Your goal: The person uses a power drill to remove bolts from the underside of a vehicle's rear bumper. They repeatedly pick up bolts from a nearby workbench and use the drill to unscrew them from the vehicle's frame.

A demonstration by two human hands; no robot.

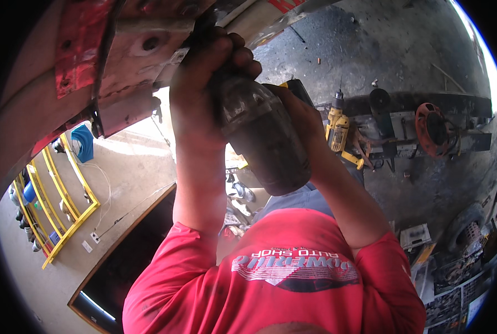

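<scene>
Raised in front of me is a dark, thick cylindrical power tool (268, 142) with a lighter band, pointing up at a car's bodywork; its exact kind I cannot make out. My left hand (206, 69) is closed around its upper end, close to the metal panel. My right hand (293, 106) holds it from the right side, with most of its fingers hidden behind the tool. Just above and to the left is the reddish metal panel (142, 44) with bolt holes and bare patches. The tool's working tip is hidden by my left hand.
A yellow drill (339, 128) lies on the right beside a red round ring-shaped part (431, 129) on a dark ledge. On the left stands a yellow rack (64, 195) with several items. A tyre (467, 222) and clutter are at lower right.
</scene>
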